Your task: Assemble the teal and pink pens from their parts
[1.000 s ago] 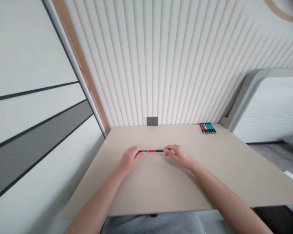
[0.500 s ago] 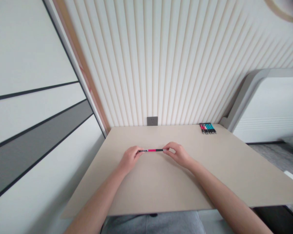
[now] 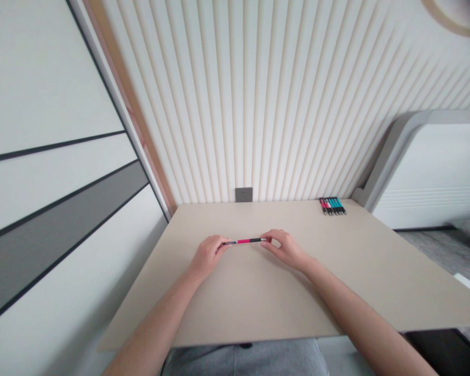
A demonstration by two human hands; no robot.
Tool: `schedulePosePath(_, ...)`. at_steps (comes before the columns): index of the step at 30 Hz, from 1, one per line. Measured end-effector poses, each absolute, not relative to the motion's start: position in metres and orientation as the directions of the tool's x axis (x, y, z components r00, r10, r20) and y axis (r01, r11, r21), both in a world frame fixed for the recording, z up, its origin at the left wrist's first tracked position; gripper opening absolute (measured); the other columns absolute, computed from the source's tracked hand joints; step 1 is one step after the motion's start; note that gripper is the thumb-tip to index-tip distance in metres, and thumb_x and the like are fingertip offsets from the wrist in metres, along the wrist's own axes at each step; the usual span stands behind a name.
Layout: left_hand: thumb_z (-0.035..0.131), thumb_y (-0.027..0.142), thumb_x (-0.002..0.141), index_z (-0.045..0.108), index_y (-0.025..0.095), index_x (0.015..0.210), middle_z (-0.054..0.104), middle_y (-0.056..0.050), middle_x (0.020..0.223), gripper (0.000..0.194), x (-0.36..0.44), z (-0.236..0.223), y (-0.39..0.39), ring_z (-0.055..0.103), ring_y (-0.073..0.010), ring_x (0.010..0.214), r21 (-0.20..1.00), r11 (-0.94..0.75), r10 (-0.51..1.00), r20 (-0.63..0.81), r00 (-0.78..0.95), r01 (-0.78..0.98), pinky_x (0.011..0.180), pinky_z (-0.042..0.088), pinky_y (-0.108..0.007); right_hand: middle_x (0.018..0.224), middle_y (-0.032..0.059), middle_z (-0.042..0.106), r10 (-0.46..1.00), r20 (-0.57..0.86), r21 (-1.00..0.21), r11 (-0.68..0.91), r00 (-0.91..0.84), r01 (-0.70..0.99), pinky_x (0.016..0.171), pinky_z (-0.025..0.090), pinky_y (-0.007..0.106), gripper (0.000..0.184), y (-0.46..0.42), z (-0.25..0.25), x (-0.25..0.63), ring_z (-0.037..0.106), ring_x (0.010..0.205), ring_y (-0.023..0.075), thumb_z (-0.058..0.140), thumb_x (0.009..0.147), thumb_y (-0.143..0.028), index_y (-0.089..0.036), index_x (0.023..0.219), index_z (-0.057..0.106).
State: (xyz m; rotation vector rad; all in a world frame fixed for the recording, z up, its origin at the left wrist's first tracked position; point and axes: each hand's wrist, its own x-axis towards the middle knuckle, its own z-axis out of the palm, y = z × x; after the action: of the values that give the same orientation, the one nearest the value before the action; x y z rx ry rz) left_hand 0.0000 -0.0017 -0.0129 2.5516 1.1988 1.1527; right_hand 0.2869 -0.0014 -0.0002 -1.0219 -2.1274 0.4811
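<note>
A slim pen (image 3: 243, 241) with a black barrel and a pink-red middle band lies almost level above the tabletop, slightly tilted, its right end a little higher. My left hand (image 3: 207, 256) grips its left end between the fingertips. At the other end, my right hand (image 3: 284, 249) pinches the tip with curled fingers. The ends of the pen are hidden by the fingers. Both hands are close together near the middle of the beige table (image 3: 243, 300).
At the far right of the table, several pens (image 3: 332, 206) with pink and teal bands lie side by side. A grey wall socket (image 3: 243, 194) sits on the ribbed wall behind. A white cabinet (image 3: 431, 172) stands to the right, beyond the table's edge.
The right end of the pen has risen slightly, and my right hand has shifted a little up and inward. My left hand has barely moved.
</note>
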Motion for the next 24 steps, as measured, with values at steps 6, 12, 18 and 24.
schedulePosePath(6,0.054,0.029,0.094,0.063,0.020,0.096,0.066,-0.002,0.081,0.013,0.0029,-0.0133,-0.0024,0.062,-0.0154,0.074,0.395,-0.675,0.712,0.570,0.410,0.623,0.072,0.050,-0.028,0.093,0.0064,0.070,0.756,0.435,-0.578,0.651,-0.489,0.491,0.082,0.046,0.036,0.021,-0.0010,-0.0003,0.2831,0.063,0.084,0.0192,0.054,0.093,-0.036,-0.022,0.101,0.067)
schedulePosePath(12,0.058,0.030,0.090,0.063,0.020,0.100,0.065,-0.001,0.079,0.015,0.0026,-0.0114,-0.0015,0.060,-0.0134,0.067,0.420,-0.637,0.741,0.566,0.362,0.646,0.068,0.049,-0.025,0.092,0.0070,0.070,0.754,0.468,-0.552,0.657,-0.461,0.513,0.082,0.045,0.037,0.021,0.0004,-0.0015,0.2852,0.062,0.086,0.0204,0.052,0.094,-0.035,-0.021,0.098,0.067)
schedulePosePath(18,0.057,0.033,0.091,0.068,0.018,0.087,0.067,-0.002,0.072,0.019,-0.0011,-0.0118,0.0000,0.060,-0.0139,0.063,0.420,-0.589,0.749,0.603,0.273,0.690,0.064,0.048,-0.026,0.090,0.0075,0.069,0.770,0.488,-0.551,0.636,-0.410,0.540,0.079,0.047,0.036,0.023,0.0023,-0.0024,0.2885,0.062,0.085,0.0210,0.051,0.095,-0.037,-0.021,0.097,0.068)
schedulePosePath(24,0.055,0.034,0.092,0.072,0.019,0.093,0.070,-0.005,0.075,0.022,-0.0015,-0.0144,0.0003,0.063,-0.0160,0.067,0.406,-0.591,0.731,0.635,0.250,0.697,0.064,0.049,-0.028,0.088,0.0076,0.069,0.757,0.512,-0.556,0.653,-0.406,0.515,0.079,0.048,0.036,0.024,0.0014,-0.0027,0.2865,0.062,0.084,0.0208,0.051,0.095,-0.038,-0.021,0.098,0.068)
